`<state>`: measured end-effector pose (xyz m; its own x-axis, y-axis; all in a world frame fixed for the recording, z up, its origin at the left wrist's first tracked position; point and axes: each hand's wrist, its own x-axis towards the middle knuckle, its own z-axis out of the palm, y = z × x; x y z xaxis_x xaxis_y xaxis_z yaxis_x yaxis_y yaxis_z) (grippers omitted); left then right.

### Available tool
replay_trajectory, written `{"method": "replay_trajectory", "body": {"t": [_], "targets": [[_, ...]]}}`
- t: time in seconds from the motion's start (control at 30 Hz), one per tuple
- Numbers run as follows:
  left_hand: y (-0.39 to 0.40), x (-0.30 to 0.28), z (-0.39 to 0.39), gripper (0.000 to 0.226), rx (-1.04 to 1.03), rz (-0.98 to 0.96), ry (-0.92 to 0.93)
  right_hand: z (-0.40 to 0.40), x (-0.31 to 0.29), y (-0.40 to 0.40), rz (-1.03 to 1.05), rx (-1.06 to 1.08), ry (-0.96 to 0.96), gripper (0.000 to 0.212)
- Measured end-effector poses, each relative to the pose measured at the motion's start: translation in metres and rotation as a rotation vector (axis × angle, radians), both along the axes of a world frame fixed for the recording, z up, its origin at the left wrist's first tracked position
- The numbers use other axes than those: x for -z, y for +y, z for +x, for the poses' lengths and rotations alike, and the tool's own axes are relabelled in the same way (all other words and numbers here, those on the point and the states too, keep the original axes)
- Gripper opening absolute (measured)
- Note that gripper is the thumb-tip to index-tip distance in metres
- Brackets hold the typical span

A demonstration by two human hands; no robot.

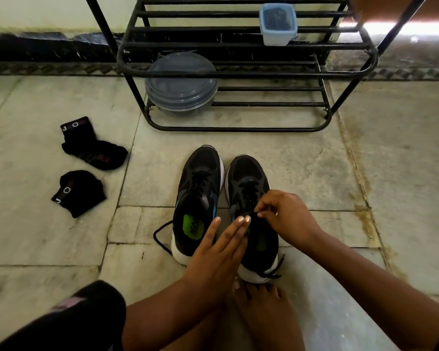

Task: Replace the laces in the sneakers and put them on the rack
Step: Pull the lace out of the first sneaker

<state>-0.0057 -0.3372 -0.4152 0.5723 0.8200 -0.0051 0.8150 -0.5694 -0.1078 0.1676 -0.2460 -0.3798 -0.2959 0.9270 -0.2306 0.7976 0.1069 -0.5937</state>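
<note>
On the floor (314, 173) between your knees and the rack (238, 72), the two sneakers stand side by side, toes toward the rack, almost touching each other. Your left sneaker (198, 196) has a lace (160, 236) looping out past its heel edge onto the tile. Your right sneaker (249, 188) has its heel against your bare foot (259, 302), and lace ends trail off its right heel corner. A strip of bare tile lies between the toes and the rack's bottom rail. To the right of the shoes the floor is open well out to the stained tile seam. To the left, two black socks (91, 148) lie well apart from the shoes, with bare tile between.

The rack's lower shelf carries a round lidded tub (180, 82) at its left end; the rest of that shelf is bare bars. A small square box (278, 24) sits on the shelf above, toward the right.

Your right hand (287, 219) curls over the right sneaker's tongue, thumb and forefinger pinched together on the black lace there. Your left hand (221, 254) lies flat, fingers (241, 224) straight and close together, tips resting at the right sneaker's opening, palm across the gap between both heels.
</note>
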Motion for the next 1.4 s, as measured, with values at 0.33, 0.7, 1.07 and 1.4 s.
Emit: {"method": "replay_trajectory", "body": {"t": [0.33,0.7,1.07,1.4], "targets": [[0.001,-0.001,0.001,0.092,-0.065,-0.062,0.216,0.006,-0.003,0.011,-0.255,-0.175,-0.013,0.011],[0.003,-0.004,0.006,0.091,-0.074,-0.15,0.156,0.031,-0.019,0.022,-0.309,0.099,0.283,0.062],[0.003,-0.004,0.007,0.068,-0.009,-0.223,0.216,0.048,-0.039,0.024,-0.284,0.459,0.993,0.037],[0.005,0.005,0.0,0.081,0.005,-0.24,0.126,0.05,-0.052,0.036,-0.053,0.198,0.137,0.035]]}}
